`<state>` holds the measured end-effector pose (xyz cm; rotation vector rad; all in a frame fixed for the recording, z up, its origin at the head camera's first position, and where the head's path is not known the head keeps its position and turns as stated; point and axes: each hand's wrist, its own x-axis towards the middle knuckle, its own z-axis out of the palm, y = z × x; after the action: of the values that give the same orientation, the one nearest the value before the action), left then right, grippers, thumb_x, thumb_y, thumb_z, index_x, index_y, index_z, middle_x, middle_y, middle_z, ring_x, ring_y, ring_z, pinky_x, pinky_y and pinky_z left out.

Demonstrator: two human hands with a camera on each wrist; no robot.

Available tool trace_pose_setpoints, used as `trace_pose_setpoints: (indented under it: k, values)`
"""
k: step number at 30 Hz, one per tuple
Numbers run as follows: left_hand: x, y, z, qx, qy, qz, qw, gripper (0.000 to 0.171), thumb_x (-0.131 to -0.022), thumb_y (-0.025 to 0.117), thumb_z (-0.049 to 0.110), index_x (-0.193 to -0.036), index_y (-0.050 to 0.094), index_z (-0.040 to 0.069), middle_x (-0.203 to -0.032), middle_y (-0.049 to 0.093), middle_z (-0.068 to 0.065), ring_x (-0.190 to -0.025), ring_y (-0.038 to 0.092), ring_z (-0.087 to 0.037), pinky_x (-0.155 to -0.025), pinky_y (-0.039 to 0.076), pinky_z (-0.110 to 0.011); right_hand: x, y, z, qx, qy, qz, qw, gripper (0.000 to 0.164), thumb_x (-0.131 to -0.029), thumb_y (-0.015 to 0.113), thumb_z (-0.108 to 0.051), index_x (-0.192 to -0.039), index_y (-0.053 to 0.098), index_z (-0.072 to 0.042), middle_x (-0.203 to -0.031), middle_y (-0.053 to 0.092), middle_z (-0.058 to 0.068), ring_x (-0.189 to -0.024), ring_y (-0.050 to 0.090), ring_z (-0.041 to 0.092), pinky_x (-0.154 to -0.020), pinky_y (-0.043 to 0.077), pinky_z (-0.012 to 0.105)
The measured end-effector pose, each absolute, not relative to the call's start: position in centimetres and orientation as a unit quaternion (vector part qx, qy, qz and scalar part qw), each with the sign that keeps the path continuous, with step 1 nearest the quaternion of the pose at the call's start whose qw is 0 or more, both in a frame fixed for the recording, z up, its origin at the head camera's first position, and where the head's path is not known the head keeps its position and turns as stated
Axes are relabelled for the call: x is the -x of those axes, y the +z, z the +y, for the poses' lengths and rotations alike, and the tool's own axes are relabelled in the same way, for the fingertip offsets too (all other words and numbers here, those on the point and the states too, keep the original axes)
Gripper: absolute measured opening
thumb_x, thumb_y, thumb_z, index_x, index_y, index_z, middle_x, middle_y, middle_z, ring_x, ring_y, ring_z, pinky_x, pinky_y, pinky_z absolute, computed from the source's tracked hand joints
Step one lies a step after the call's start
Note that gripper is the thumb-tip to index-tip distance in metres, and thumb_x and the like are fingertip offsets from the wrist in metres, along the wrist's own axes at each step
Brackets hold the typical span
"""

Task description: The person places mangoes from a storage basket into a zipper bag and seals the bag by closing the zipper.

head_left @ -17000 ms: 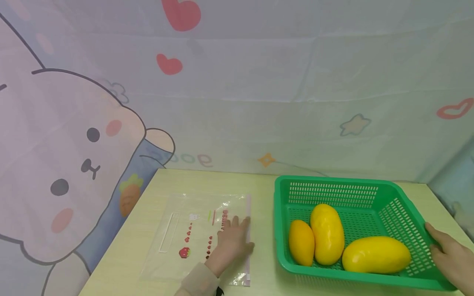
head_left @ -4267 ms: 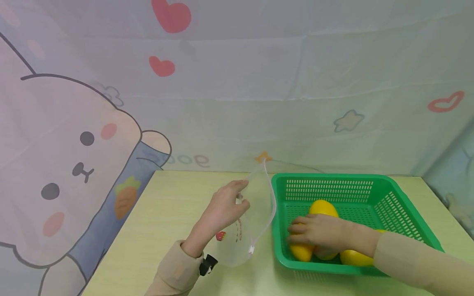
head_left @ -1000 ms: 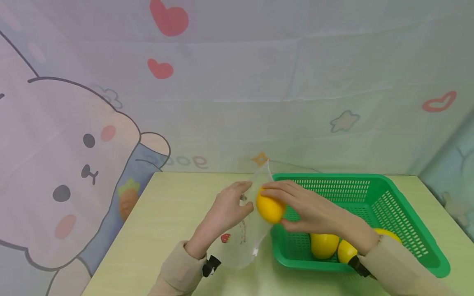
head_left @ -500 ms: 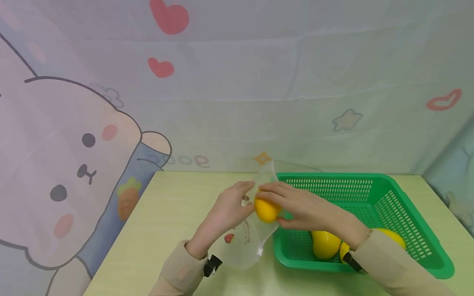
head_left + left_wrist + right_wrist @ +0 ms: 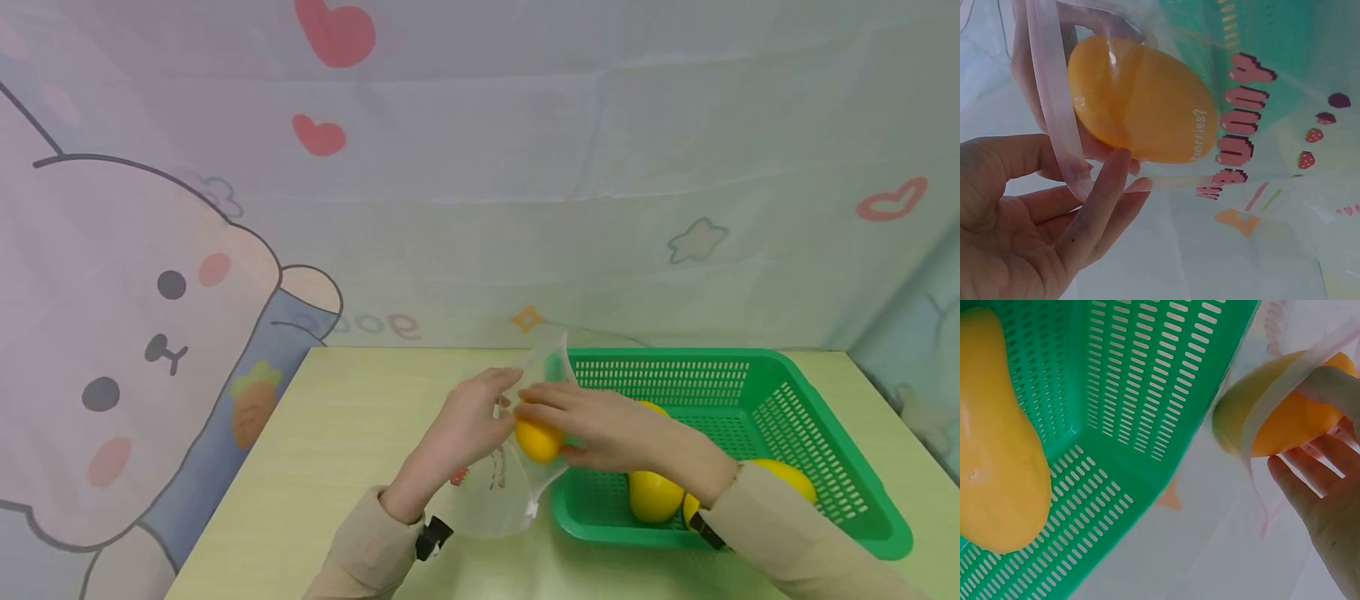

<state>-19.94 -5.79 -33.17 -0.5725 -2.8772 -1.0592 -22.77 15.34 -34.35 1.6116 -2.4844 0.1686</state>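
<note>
A yellow mango (image 5: 538, 443) is in my right hand (image 5: 600, 423), thumb on one side and fingers on the other. In the left wrist view the mango (image 5: 1138, 100) shows through the clear plastic of a slider zip bag (image 5: 487, 518) printed with pink letters and berries. The bag's pale zip edge (image 5: 1260, 419) crosses the mango in the right wrist view, its forward end inside the mouth. My left hand (image 5: 467, 421) holds the mouth's edge between thumb and fingers, keeping it spread. The right fingertips (image 5: 1279, 469) lie against the mango at the opening.
Right of the bag stands a green slotted basket (image 5: 630, 536), its left rim close to the bag's mouth. Inside lie a yellow mango (image 5: 655, 498) and another mango (image 5: 783, 477), partly hidden by my right forearm. A printed cloth (image 5: 480, 167) hangs behind the table (image 5: 300, 467).
My right hand took the mango out of the basket, carried it left to the bag, and has moved it slightly further into the mouth. The left hand keeps its hold on the bag.
</note>
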Motion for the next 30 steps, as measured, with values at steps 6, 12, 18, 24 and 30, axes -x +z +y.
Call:
trace_pose_setpoints:
  k: [6,12,18,24,30]
  values:
    - [19.82,-32.85,-5.60,0.183,-0.331,-0.926,0.013,0.051,-0.088,0.060,0.004,-0.139,0.051,0.006,-0.144,0.050,-0.011,-0.103,0.066,-0.026,-0.062,0.052,-0.018,22.68,-34.60,15.31,-0.531,0.044,-0.843,0.077,0.060,-0.082,0.074,-0.016,-0.137,0.051,-0.016,-0.143,0.052,0.006,-0.132,0.050,0.026,-0.100,0.049,0.043]
    - [19.79,-32.74,-5.50,0.184,-0.331,-0.926,0.013,0.052,-0.088,0.060,0.003,-0.139,0.050,0.005,-0.143,0.050,-0.011,-0.103,0.066,-0.025,-0.059,0.050,-0.017,22.53,-34.75,15.37,-0.528,0.032,-0.844,0.086,0.059,-0.083,0.074,-0.020,-0.137,0.052,-0.015,-0.143,0.053,0.005,-0.132,0.051,0.025,-0.101,0.049,0.042]
    - [19.79,-32.73,-5.47,0.187,-0.326,-0.927,0.019,0.052,-0.087,0.060,0.001,-0.138,0.051,0.004,-0.142,0.051,-0.012,-0.101,0.066,-0.025,-0.061,0.051,-0.018,22.36,-34.84,15.47,-0.519,0.032,-0.851,0.072,0.061,-0.083,0.073,-0.015,-0.140,0.050,-0.017,-0.146,0.050,0.004,-0.135,0.047,0.025,-0.104,0.046,0.044]
    - [19.64,-32.64,-5.49,0.187,-0.323,-0.928,0.023,0.051,-0.087,0.061,0.002,-0.137,0.052,0.003,-0.142,0.052,-0.012,-0.100,0.067,-0.024,-0.065,0.053,-0.021,22.29,-34.89,15.58,-0.517,0.038,-0.852,0.073,0.063,-0.082,0.072,-0.011,-0.141,0.049,-0.019,-0.146,0.049,0.004,-0.134,0.048,0.026,-0.104,0.046,0.044]
    - [19.71,-32.64,-5.70,0.186,-0.329,-0.925,0.022,0.054,-0.083,0.057,-0.003,-0.137,0.052,0.003,-0.141,0.052,-0.013,-0.101,0.067,-0.026,-0.052,0.043,-0.018,22.08,-34.22,16.09,-0.524,0.049,-0.843,0.110,0.060,-0.080,0.074,-0.009,-0.136,0.053,-0.016,-0.142,0.053,0.004,-0.128,0.054,0.025,-0.098,0.051,0.041]
